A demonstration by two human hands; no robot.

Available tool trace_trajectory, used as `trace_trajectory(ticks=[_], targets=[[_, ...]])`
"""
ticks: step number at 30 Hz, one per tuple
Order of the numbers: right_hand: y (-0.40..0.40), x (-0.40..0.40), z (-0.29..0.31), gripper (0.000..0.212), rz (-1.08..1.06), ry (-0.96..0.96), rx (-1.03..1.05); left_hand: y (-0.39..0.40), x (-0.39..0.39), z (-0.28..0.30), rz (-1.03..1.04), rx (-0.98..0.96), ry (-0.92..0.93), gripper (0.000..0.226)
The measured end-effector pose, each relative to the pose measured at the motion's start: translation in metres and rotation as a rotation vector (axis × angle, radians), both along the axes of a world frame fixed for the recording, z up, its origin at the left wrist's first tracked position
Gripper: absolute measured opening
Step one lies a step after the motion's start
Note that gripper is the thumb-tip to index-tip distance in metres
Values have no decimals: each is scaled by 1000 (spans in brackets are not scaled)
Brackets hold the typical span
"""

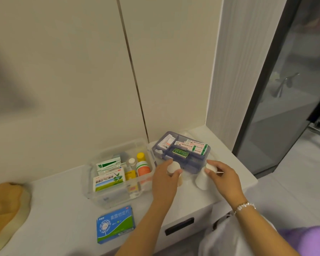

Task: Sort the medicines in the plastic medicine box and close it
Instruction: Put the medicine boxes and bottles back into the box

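Note:
A clear plastic medicine box [107,197] stands open on the white counter, holding medicine cartons, sachets and small bottles with yellow and white caps. To its right sits a blue-tinted divided tray [196,164] with plasters and small packs. My left hand [164,179] grips a white-capped bottle [174,166] between box and tray. My right hand [224,175] holds a white bottle [201,180] in front of the tray. A blue and green medicine carton [115,223] lies flat near the counter's front edge.
A tan cushion-like object [6,207] rests at the counter's left end. A white panelled wall stands right behind the box. The counter's right edge drops off beside a glass door [292,89]. A drawer with a dark handle [179,226] sits below the counter.

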State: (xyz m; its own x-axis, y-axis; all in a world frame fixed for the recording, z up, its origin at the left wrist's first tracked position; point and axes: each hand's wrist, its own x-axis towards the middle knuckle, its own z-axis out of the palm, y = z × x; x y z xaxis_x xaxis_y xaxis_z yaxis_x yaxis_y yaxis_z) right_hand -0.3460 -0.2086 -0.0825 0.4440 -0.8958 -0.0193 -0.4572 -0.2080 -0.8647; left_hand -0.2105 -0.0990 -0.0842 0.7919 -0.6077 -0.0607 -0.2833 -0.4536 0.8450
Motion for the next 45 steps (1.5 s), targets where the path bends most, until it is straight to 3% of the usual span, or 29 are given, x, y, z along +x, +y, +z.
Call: trace_trajectory(ticks=[2,9,14,21,28,33,41,45], targets=[[2,-1,6,29,29,-69,46,10,-3,8,5,-97,54,44],[19,1,35,31,186,-335,261,50,6,54,113,-253,-53,45],[40,18,56,31,312,-523,408,80,31,74,162,-480,156,38],[64,56,72,30,405,-506,397,105,63,82,226,-565,427,12],[72,96,64,27,436,-415,253,115,104,82,211,-483,495,24],[73,125,52,26,392,-283,77,110,149,77,223,-356,265,40],[85,153,33,29,360,-182,-113,89,186,50,17,-37,69,49],[89,154,36,30,275,-212,-217,79,186,48,28,-116,80,45]])
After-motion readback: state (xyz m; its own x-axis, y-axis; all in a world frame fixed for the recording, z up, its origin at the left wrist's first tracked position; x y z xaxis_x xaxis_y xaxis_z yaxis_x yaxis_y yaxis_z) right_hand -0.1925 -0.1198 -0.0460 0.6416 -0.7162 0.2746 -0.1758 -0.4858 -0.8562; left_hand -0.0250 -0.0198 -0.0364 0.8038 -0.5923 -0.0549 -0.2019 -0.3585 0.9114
